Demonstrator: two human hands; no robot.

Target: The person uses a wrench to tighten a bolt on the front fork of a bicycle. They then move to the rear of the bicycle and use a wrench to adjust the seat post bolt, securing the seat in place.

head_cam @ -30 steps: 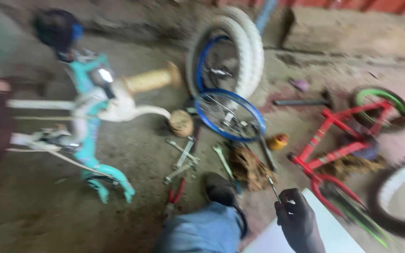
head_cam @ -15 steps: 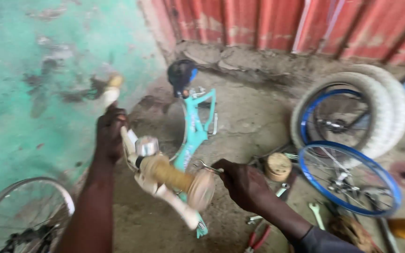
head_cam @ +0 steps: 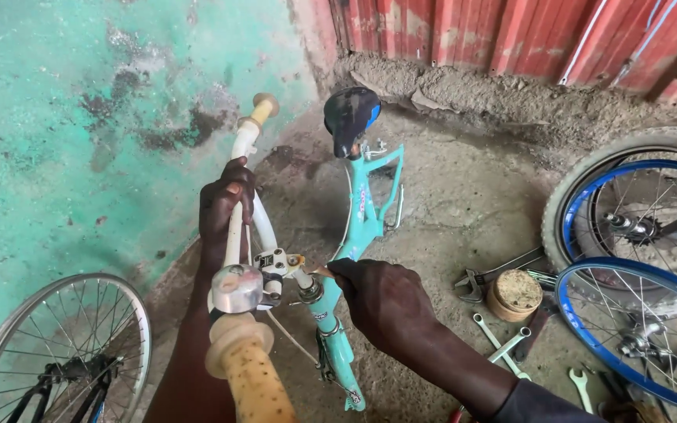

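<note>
My left hand [head_cam: 227,211] is clenched around the white handlebar [head_cam: 246,157], partway up the bar, with the far tan grip [head_cam: 265,106] sticking out beyond my fingers. The near grip [head_cam: 248,376], tan and dotted, points back toward me at the bottom of the view, and a shiny bell [head_cam: 237,288] sits on the bar just above it.

My right hand [head_cam: 381,301] is closed at the stem clamp [head_cam: 282,262], fingertips pinched on something small there; I cannot tell what it is, since my fingers cover it. The hand lies against the top of the teal frame [head_cam: 358,227], which stands up from the concrete floor [head_cam: 464,196], its fork [head_cam: 338,360] pointing down toward me and its black saddle [head_cam: 350,113] at the far end.

To my left a silver spoked wheel [head_cam: 56,352] stands near the green wall [head_cam: 80,117]. To my right lie a blue rim [head_cam: 628,329] and, behind it, a wheel with a pale tyre [head_cam: 589,180]. Between the frame and the blue rim a round tan tin [head_cam: 515,294] sits on the floor, with an adjustable wrench [head_cam: 479,278] just beside it and open spanners [head_cam: 503,341] near my right forearm. A red corrugated sheet [head_cam: 511,35] runs along the back.
</note>
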